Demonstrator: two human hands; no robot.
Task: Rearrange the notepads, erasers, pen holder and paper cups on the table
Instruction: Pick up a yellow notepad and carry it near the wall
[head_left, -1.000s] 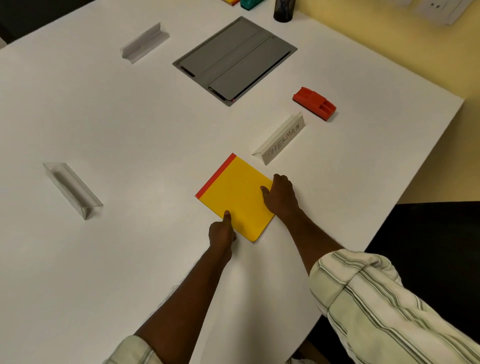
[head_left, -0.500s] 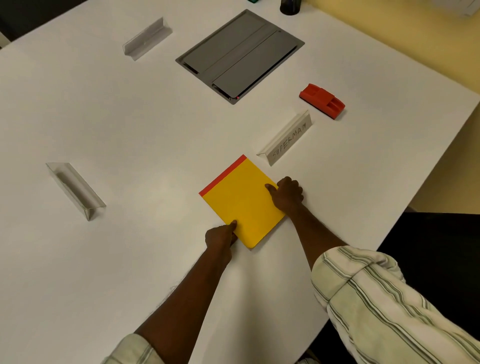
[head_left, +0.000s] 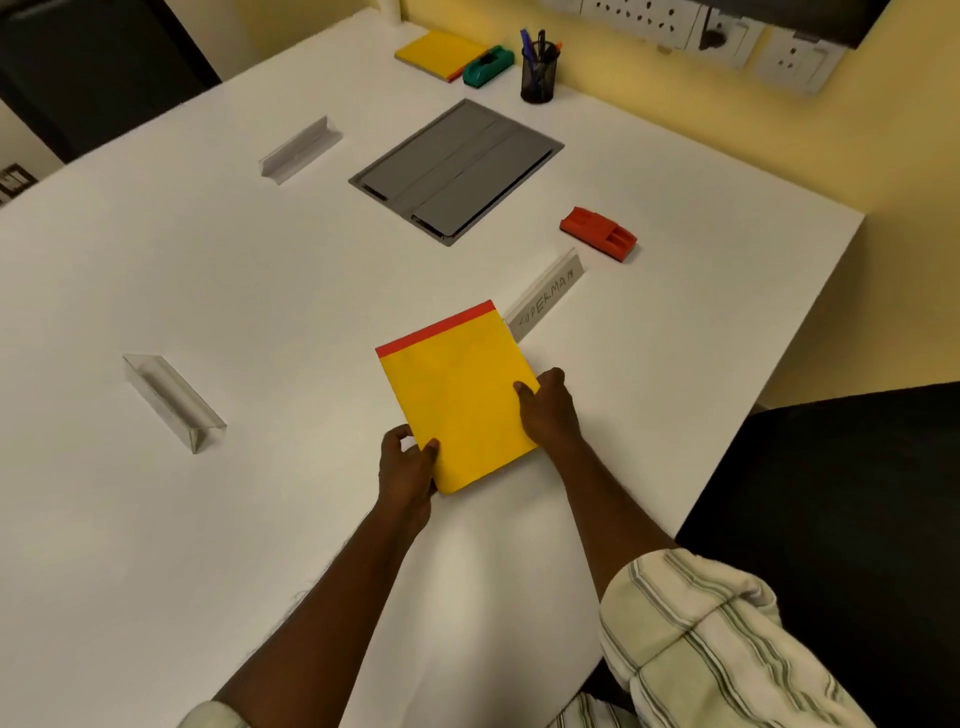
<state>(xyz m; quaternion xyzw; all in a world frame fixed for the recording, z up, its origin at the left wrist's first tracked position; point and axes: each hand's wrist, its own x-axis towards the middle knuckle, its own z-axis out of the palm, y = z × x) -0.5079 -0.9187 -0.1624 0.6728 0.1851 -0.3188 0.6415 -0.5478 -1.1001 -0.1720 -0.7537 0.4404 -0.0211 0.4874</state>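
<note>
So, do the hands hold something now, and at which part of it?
Both hold the yellow rectangular notepad with a red top strip: the left hand pinches its left edge near the nearest corner, the right hand grips its right edge.

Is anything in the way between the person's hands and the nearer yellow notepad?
Nothing visible: the left hand and right hand both grip the yellow notepad. A name stand sits just beyond its far corner.
</note>
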